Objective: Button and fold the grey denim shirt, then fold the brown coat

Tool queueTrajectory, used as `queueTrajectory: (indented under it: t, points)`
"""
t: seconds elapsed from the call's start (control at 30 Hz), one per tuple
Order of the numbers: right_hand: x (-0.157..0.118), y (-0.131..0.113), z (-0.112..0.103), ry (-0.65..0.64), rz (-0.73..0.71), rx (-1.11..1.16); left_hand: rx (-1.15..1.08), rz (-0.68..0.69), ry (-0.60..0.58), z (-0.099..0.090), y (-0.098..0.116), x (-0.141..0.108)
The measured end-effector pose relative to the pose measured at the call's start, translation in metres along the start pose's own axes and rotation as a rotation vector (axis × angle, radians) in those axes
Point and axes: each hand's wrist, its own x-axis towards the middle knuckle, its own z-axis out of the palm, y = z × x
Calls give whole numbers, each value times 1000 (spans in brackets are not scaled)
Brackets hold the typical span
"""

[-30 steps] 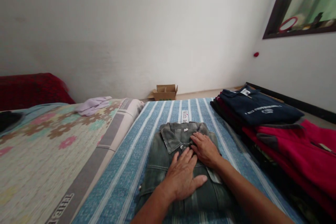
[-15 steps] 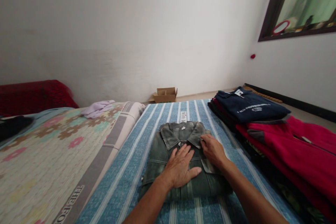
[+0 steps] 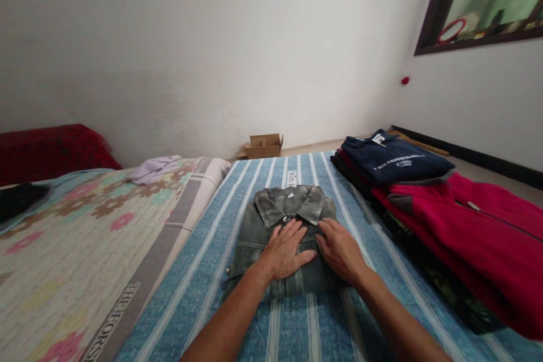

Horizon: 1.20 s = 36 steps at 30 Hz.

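Observation:
A grey-green denim jacket (image 3: 250,237) lies folded on a blue striped sheet (image 3: 203,260), its collar at the far end. On the middle of its front, just below the collar, my left hand (image 3: 286,251) rests flat with the thumb spread. My right hand (image 3: 339,246) lies on the jacket's right side below the collar tip, palm down with fingers stretched out. Neither hand has anything gripped. The forearms hide part of the jacket's near edge.
At the right stand stacked clothes, with a navy top (image 3: 396,161) and a pink-red jacket (image 3: 479,232). A floral bedspread (image 3: 106,249) spreads to the left, bearing a lilac cloth (image 3: 155,169). An open cardboard box (image 3: 263,147) sits by the wall.
My right hand has let go of the collar tip and moved down onto the jacket's front. My left hand stays flat on the jacket. The camera view has shifted slightly.

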Motion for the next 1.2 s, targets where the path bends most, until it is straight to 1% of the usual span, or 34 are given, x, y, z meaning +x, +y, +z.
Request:
queueTrajectory:
  t: [0.07, 0.13, 0.23, 0.3, 0.37, 0.4, 0.43, 0.57, 0.6, 0.67, 0.73, 0.83, 0.9, 0.97, 1.03, 1.07, 1.13, 1.2]
  points:
    - [-7, -6, 4, -50, -9, -69, -54, 2, 32, 1, -2, 3]
    - [-9, -8, 7, -73, -9, -94, -176, 5, 82, 0, -6, 5]
    - [-8, -6, 6, -78, -12, -79, -509, 2, 186, -2, -13, 5]
    - [-8, -4, 5, -75, -10, -66, -746, -32, 271, -3, -17, 4]
    - [-9, -3, 4, -74, -11, -61, -882, -85, 347, -2, -19, 3]
    - [-9, -3, 4, -75, -14, -61, -885, -98, 369, 0, -20, 3]
    - [-10, -3, 5, -76, -19, -63, -828, -90, 384, 3, -20, 4]
    - [-11, -3, 6, -66, -39, -86, -419, 42, 420, 18, -18, 11]
    - [-12, -3, 7, -62, -42, -93, -363, 60, 432, 21, -16, 13]
    - [-12, -2, 9, -58, -47, -101, -319, 68, 448, 24, -14, 14]
    - [-12, -1, 10, -57, -52, -98, -276, 64, 466, 22, -11, 11]
    - [-13, 0, 11, -48, -52, -85, -208, 37, 507, 11, -9, -4]
    - [-14, 1, 11, -42, -53, -80, -93, -5, 545, 2, -8, -19]
    - [-15, 1, 11, -41, -56, -82, 54, -88, 564, -4, -7, -35]
    - [-15, 2, 11, -49, -56, -89, 151, -206, 527, -4, -5, -48]
    - [-15, 2, 12, -54, -54, -94, 168, -268, 481, -2, -4, -52]
    - [-16, 2, 11, -62, -50, -100, 157, -359, 354, 4, -3, -57]
    - [-16, 2, 11, -57, -52, -100, 122, -397, 242, 9, -3, -58]
